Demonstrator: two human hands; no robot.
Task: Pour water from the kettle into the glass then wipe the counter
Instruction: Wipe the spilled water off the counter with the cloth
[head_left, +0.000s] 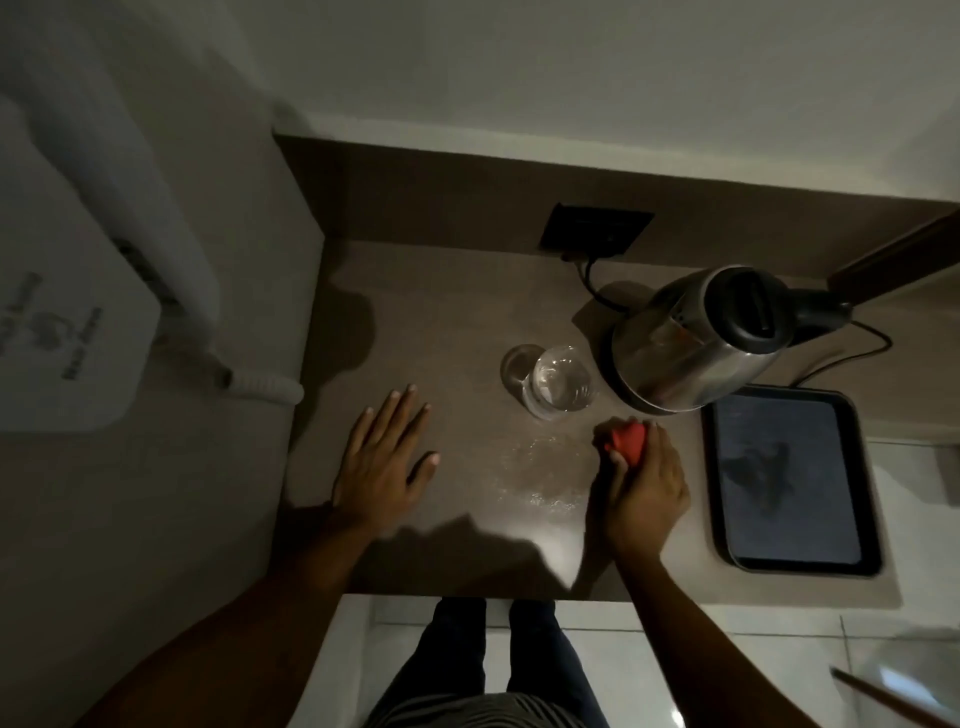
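A steel kettle (696, 338) with a black lid and handle stands upright at the back right of the brown counter (441, 312). A clear glass (558, 384) holding water stands just left of it. Spilled water (540, 473) glistens on the counter in front of the glass. My right hand (644, 488) presses a bunched red cloth (626, 439) onto the counter right of the spill, close to the kettle's base. My left hand (384, 457) lies flat on the counter, fingers spread, left of the spill.
A black tray (792, 478) sits at the right edge of the counter. The kettle's cord (852, 353) runs to a black wall socket (597, 234). A white appliance with a hose (78, 322) stands at the left. The counter's front edge is near my legs.
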